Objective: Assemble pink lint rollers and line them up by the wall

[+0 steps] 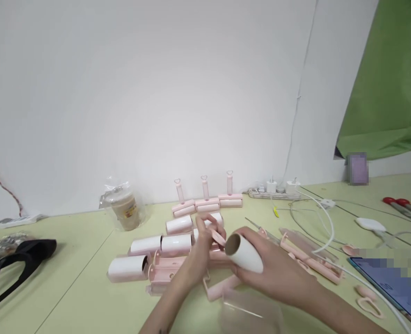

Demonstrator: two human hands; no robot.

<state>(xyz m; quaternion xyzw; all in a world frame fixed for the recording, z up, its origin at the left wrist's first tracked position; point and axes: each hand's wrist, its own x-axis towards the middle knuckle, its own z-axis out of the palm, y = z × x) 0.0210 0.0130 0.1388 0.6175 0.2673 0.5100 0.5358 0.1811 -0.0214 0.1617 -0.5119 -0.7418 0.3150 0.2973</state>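
My right hand (273, 269) is wrapped round a white lint roller refill (247, 256), its hollow cardboard core facing left. Close beside that open end, my left hand (203, 246) pinches a small pink plastic part (218, 238); whether the part touches the roll I cannot tell. Below the hands lie a pink plastic frame (222, 288) and a clear pinkish cover (250, 311). To the left are more white refills (146, 244) and a pink roller holder (169, 263), partly hidden behind my left wrist.
Three pink lint rollers (206, 204) stand by the wall. At back left is a bagged drink cup (127, 211). A power strip (274, 194), white cables (325, 222), pink parts (311, 260) and a phone (393, 287) lie to the right. A black strap (28, 255) lies far left.
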